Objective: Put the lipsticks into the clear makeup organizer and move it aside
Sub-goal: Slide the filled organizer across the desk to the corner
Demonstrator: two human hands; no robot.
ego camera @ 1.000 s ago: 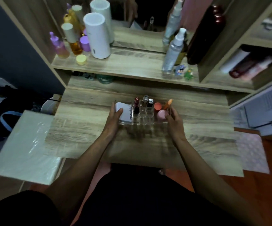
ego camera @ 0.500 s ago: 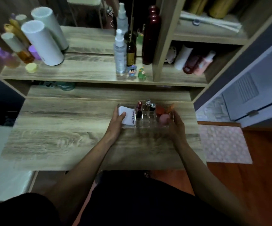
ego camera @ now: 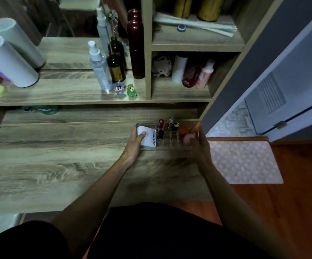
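Both hands gripped the clear makeup organizer (ego camera: 167,142) at the far right end of the wooden desk (ego camera: 58,165): left hand (ego camera: 135,144) closed around its left end, thumb lying on a white box (ego camera: 147,136) inside; right hand (ego camera: 200,146) clasped on its right end. Three lipsticks (ego camera: 160,126) stood upright in the middle compartments, a pink sponge (ego camera: 188,138) and an orange one (ego camera: 183,128) sat at the right, and a pink dotted mat (ego camera: 245,161) lay on the floor beside the desk.
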